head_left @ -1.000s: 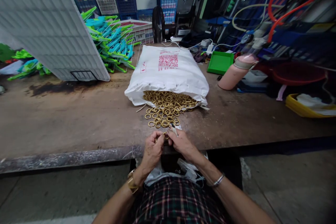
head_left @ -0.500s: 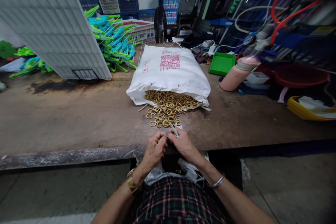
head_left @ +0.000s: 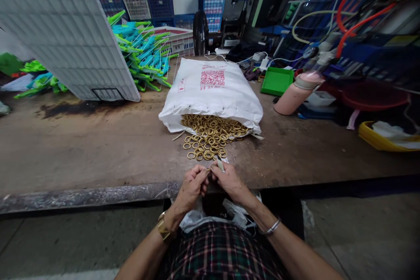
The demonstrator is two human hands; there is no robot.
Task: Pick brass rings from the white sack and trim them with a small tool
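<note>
My left hand is closed in a pinch at the table's front edge, on what looks like one gold-coloured ring, mostly covered by the fingers. Against it, fingertips almost meeting, is my right hand, closed around a small pale-handled tool with a dark tip; its exact kind is too small to make out. Just beyond the hands lies a loose pile of gold-coloured rings. They spill from the open mouth of a white woven sack with red print, lying on its side.
The brown worktable carries a leaning grey ribbed panel and a heap of green and blue plastic hangers at left. To the right are a green tray, a pink bottle and a yellow basin.
Both hands stay together in nearly the same place. The tool in my right hand has tilted slightly, and the fingertips have shifted a little. The ring pile and sack look unchanged.
</note>
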